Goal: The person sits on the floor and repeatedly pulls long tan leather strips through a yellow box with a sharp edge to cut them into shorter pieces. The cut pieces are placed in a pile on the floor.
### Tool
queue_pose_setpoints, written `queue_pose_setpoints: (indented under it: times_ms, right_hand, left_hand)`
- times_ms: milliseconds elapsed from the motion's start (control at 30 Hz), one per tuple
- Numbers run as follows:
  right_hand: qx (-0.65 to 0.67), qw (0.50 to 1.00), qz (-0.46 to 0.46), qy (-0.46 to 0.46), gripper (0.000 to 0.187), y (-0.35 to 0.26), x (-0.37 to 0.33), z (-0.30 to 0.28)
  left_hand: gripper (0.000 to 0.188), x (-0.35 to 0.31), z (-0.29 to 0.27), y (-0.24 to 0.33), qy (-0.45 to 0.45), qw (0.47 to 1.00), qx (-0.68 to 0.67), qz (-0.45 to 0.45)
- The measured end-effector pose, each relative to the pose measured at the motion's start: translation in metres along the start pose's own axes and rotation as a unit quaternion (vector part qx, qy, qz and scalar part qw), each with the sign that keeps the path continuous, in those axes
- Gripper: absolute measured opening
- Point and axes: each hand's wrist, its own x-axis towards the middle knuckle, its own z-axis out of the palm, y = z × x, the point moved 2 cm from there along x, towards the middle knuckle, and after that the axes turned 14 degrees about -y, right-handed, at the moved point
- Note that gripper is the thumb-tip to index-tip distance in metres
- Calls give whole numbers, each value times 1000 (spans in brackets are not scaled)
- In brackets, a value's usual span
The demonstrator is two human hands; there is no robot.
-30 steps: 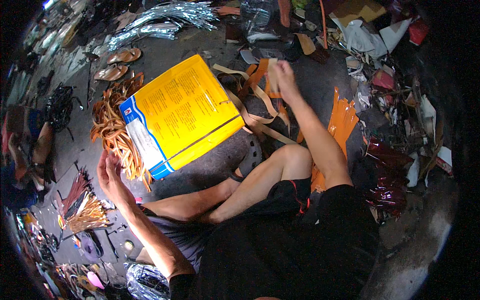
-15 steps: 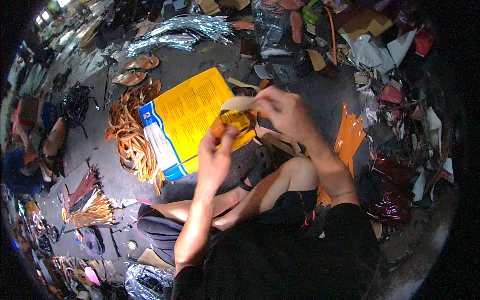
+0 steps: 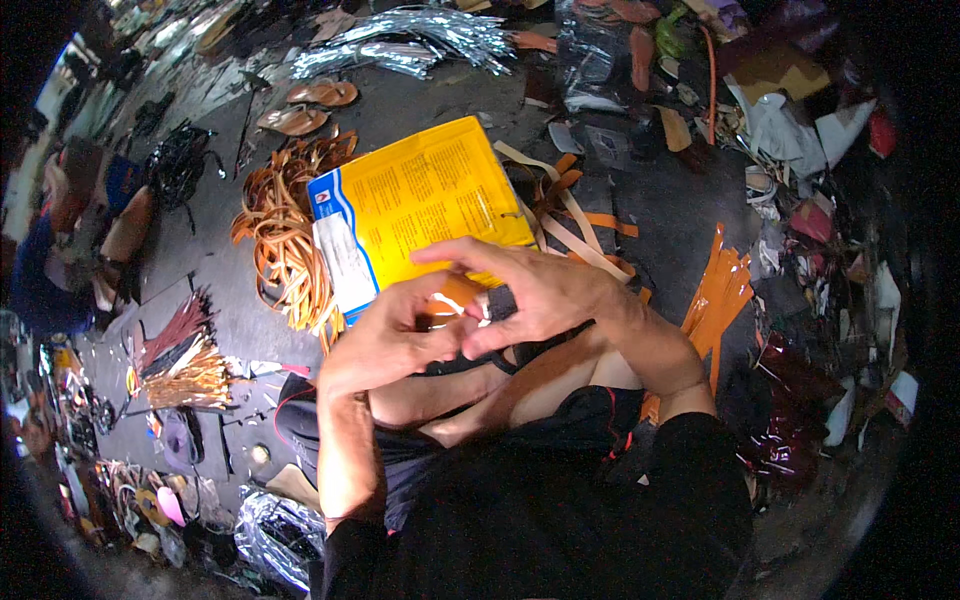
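Observation:
Over my lap, my left hand (image 3: 385, 330) is closed round a curled, shiny orange strip (image 3: 452, 299), whose bend shows between its fingers and thumb. Close against it, my right hand (image 3: 545, 290) has its index finger stretched out and its thumb apart below. The right thumb tip is near the strip and the left fingertips; whether it touches them is hard to tell. Just beyond both hands lies a yellow flat-faced container (image 3: 435, 185) with a blue and white edge. Its near edge is partly hidden by my hands.
Left of the container is a heap of tan strips (image 3: 285, 240). Loose strips (image 3: 575, 215) lie to its right, and flat orange strips (image 3: 718, 290) farther right. Sandals (image 3: 322, 93) and silvery strips (image 3: 430, 45) lie beyond; scraps (image 3: 790, 130) pile up at right.
The right hand has let go of the strip's raised pale end and come down beside the left hand. Both hands have moved nearer to me, off the container's right side.

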Motion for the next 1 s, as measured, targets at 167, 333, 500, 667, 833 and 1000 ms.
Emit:
queue_pose_setpoints:
  times_ms: [167,333,500,667,833,1000]
  right_hand:
    - [-61,982,164,-66,29,0,0,-16]
    - [-34,968,249,-26,15,4,-16,-51]
    - [-163,936,300,86,20,17,-56,-99]
    - [-169,915,348,115,21,50,-80,-118]
    - [-394,874,212,192,21,64,-38,-96]
    - [-241,963,23,120,13,44,75,-29]
  left_hand:
    - [25,-52,-46,-24,181,967,177,19]
    - [19,-80,-79,-51,183,977,107,-4]
    - [21,-88,-104,-61,157,980,115,-34]
    - [21,-67,-113,-73,248,968,12,47]
    - [18,-43,-108,-86,379,922,-37,67]
    - [16,-45,-104,-91,453,885,26,104]
